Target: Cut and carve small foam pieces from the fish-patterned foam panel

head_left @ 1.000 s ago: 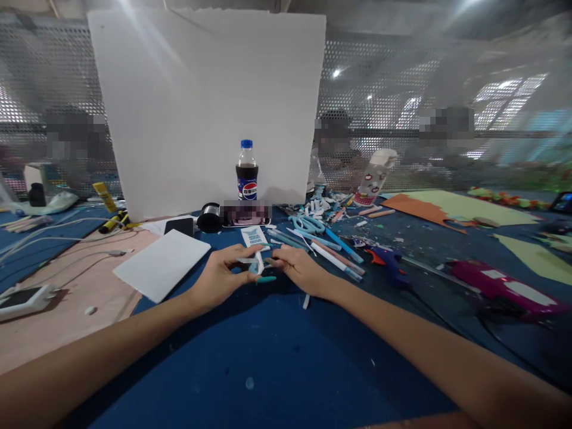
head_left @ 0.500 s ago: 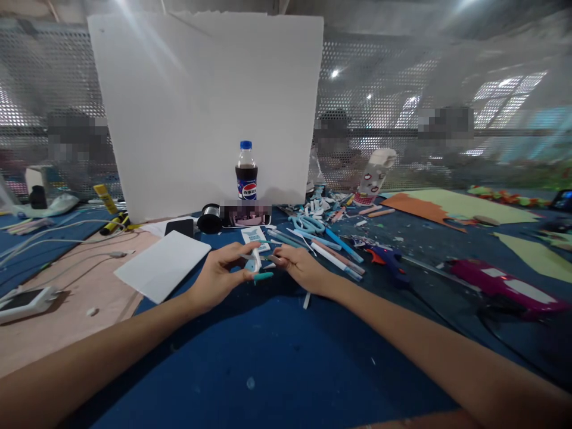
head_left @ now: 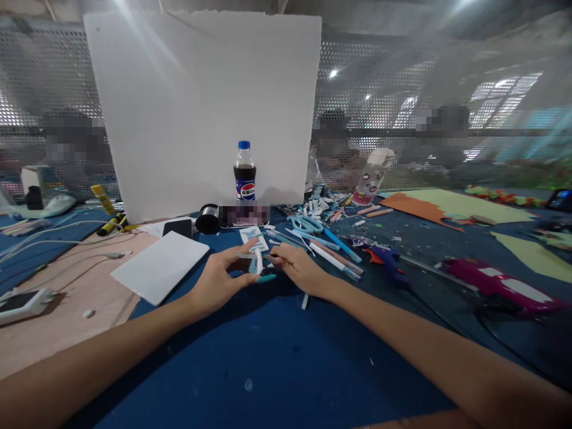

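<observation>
Between the thumb and fingers of my left hand point(head_left: 218, 273) is a small curved white piece point(head_left: 258, 261), held above the blue table mat point(head_left: 268, 357). A teal strip point(head_left: 267, 278) sticks out beside my left thumb, at the lower end of the white piece. My right hand point(head_left: 297, 268) is closed in a pinch just to the right of the piece. A slim greyish thing shows at its fingertips, mostly hidden, and I cannot tell its kind. Beneath and behind the hands lies a printed white paper point(head_left: 253, 236).
Markers point(head_left: 334, 260) and blue scissors point(head_left: 305, 224) lie right of the hands, near white scraps point(head_left: 319, 207). Farther right are a blue glue gun point(head_left: 389, 265) and a magenta one point(head_left: 504, 286). A cola bottle point(head_left: 245, 176) stands behind; a white board point(head_left: 163, 267) lies left.
My right hand has shifted slightly left and closer to the white piece, its fingers more tucked. The white piece has turned a little more upright. The view has moved slightly.
</observation>
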A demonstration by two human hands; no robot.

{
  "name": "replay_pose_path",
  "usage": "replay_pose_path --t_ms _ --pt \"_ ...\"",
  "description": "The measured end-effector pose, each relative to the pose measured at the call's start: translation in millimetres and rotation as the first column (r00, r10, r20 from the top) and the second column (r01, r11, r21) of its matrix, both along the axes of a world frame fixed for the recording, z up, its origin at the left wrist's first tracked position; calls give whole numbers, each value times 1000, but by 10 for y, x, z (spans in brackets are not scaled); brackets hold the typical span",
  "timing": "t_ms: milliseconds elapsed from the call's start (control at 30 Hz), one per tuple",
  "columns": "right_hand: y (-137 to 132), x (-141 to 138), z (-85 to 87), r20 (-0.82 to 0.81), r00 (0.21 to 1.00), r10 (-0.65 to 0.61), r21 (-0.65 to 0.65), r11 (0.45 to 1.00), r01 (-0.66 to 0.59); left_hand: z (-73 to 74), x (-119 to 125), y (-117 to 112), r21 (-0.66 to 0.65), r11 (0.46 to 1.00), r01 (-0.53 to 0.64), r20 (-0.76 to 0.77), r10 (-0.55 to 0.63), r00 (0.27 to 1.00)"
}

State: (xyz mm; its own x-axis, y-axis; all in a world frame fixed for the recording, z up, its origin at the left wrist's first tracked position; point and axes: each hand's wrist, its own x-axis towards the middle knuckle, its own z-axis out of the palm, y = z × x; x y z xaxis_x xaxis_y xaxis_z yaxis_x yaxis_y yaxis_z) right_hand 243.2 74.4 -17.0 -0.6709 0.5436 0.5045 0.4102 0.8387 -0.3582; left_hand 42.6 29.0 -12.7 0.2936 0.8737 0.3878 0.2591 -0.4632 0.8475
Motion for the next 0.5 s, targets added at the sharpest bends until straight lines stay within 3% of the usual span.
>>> replay_pose_path --t_ms 133,333,500 --pt "8 1 2 10 999 -31 3 1000 31 25 20 -12 -104 994 -44 -43 40 998" --pt "7 1 11 23 999 -29 0 1000 29 27 7 0 -34 999 33 -92 -36 995" --pt "-8 -16 20 2 1000 -20 4 1000 20 -18 -26 14 63 997 -54 -143 62 988"
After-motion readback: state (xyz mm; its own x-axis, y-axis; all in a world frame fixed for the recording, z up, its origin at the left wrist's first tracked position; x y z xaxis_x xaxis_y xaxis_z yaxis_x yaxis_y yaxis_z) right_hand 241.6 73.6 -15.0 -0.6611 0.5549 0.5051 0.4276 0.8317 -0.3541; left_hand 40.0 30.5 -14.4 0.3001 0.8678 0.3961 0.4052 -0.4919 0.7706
